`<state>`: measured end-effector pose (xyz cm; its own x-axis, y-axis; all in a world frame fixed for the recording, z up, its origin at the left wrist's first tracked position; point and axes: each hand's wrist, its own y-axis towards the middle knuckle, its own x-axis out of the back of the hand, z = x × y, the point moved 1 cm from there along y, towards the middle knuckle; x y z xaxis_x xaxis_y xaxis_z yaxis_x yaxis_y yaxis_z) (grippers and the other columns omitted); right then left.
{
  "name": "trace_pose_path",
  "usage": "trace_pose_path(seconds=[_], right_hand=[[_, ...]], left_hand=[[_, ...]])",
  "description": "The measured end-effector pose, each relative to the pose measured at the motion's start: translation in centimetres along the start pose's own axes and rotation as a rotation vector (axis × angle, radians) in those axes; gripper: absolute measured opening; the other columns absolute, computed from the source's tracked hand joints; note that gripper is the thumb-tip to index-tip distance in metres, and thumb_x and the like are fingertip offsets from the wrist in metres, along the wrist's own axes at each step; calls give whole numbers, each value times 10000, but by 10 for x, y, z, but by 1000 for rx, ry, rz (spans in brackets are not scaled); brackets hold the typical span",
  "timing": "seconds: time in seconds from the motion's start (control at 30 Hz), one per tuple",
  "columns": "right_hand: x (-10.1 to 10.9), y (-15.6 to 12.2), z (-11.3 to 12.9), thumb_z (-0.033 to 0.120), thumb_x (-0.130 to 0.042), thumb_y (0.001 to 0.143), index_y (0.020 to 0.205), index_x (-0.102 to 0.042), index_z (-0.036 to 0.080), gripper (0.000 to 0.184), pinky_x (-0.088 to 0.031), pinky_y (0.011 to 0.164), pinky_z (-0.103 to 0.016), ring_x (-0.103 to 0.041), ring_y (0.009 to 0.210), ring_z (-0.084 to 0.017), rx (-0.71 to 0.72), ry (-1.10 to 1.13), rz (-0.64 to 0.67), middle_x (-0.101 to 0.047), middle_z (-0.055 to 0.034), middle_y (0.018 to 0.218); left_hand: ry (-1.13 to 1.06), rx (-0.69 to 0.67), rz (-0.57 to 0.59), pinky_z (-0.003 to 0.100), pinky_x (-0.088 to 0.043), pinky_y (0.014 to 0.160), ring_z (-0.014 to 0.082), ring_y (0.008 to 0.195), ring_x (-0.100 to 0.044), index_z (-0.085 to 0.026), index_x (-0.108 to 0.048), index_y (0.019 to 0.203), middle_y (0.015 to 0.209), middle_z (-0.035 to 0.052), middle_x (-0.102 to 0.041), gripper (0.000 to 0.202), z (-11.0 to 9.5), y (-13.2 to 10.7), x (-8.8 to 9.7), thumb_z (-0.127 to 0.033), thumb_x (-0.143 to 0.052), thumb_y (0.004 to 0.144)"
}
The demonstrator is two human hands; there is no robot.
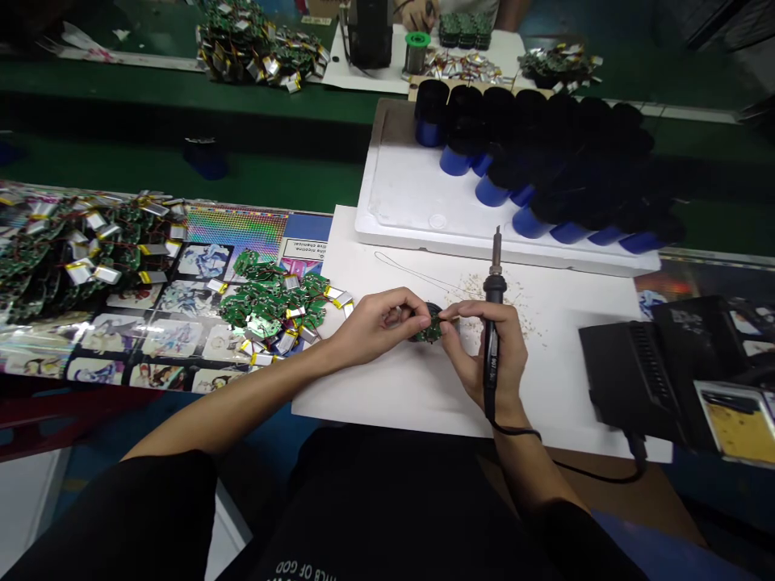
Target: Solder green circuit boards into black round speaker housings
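Note:
In the head view, a small green circuit board (432, 329) sits at a dark round part (433, 307) over the white work sheet. My left hand (393, 316) pinches the board's left side between thumb and forefinger. A black soldering iron (493, 339) is held in my right hand (505, 355), its tip pointing up and away from the board. The thumb and forefinger of that same hand come together at the board's right edge; what they pinch there is too small to make out. To the left lies a heap of green boards with silver battery cells (272, 307).
Behind, a white foam tray (400, 194) carries several blue-and-black cups (457, 157). A black soldering station (630, 371) stands right. Solder wire (412, 273) and scattered crumbs (526, 311) lie on the sheet. More boards (78, 250) pile far left. Across the bench, another person's hand (420, 14) shows.

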<state>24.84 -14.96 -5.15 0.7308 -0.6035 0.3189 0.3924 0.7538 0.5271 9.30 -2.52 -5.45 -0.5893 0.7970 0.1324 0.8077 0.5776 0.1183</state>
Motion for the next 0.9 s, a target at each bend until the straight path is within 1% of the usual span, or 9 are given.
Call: trace_pose_path(seconds=[0.07,0.23,0.33,0.53,0.6,0.67,0.77,0.83,0.9], right_hand=[[-1,1,1,121,-767,931,1149,-621,285,309,-632,914,-399,-778,981,-198,-3,22,4,-736,-6,1028],[-4,1,1,126,-771,936,1146,-624,290,304,-635,839,-362,-777,886,-171,-35,27,-5,-733,16,997],[-4,-2,-1,130,-765,938,1159,-621,289,308,-633,842,-359,-775,876,-168,-40,18,4,-736,21,976],[3,-6,3,129,-763,931,1146,-634,277,291,-648,828,-335,-781,879,-168,-8,-58,63,-758,23,957],[8,-6,3,121,-763,929,1157,-637,274,302,-656,856,-351,-787,905,-177,-2,-76,55,-771,13,979],[12,-4,2,110,-763,927,1176,-632,273,325,-663,896,-385,-792,968,-195,17,-64,36,-782,-5,1030],[13,-1,0,102,-764,925,1193,-625,281,350,-668,934,-425,-790,1034,-213,76,-30,70,-789,-25,1091],[11,0,-1,107,-762,933,1194,-626,293,348,-671,927,-434,-790,1018,-214,101,-38,108,-791,-21,1078],[9,-1,-2,113,-757,943,1189,-627,301,335,-674,902,-431,-792,978,-210,103,-55,106,-787,-13,1045]], left_hand=[[14,-8,6,247,-359,623,104,690,-487,-144,-737,981,821,22,-660,237,0,0,0,-378,-720,1013],[48,-33,9,248,-367,639,102,709,-513,-154,-745,985,862,23,-687,185,-1,0,0,-336,-722,1012],[52,-30,4,247,-371,645,99,709,-515,-155,-743,987,866,17,-687,180,-1,0,0,-331,-720,1014],[46,8,13,243,-402,659,115,747,-552,-159,-733,982,887,27,-700,203,-1,1,1,-353,-692,1026],[73,-3,17,248,-420,684,122,774,-576,-164,-734,988,927,37,-724,182,-1,1,1,-334,-683,1029],[113,-42,26,255,-440,719,129,803,-596,-168,-739,998,956,44,-737,160,0,1,1,-310,-674,1034],[156,-113,49,260,-464,759,142,856,-622,-176,-747,1021,991,55,-748,152,1,0,1,-301,-666,1048],[170,-127,67,266,-478,773,155,887,-638,-181,-748,1036,1006,64,-753,166,1,0,1,-316,-655,1060],[183,-131,83,275,-492,789,170,913,-650,-185,-748,1047,1002,71,-755,189,0,-1,2,-333,-634,1075]])
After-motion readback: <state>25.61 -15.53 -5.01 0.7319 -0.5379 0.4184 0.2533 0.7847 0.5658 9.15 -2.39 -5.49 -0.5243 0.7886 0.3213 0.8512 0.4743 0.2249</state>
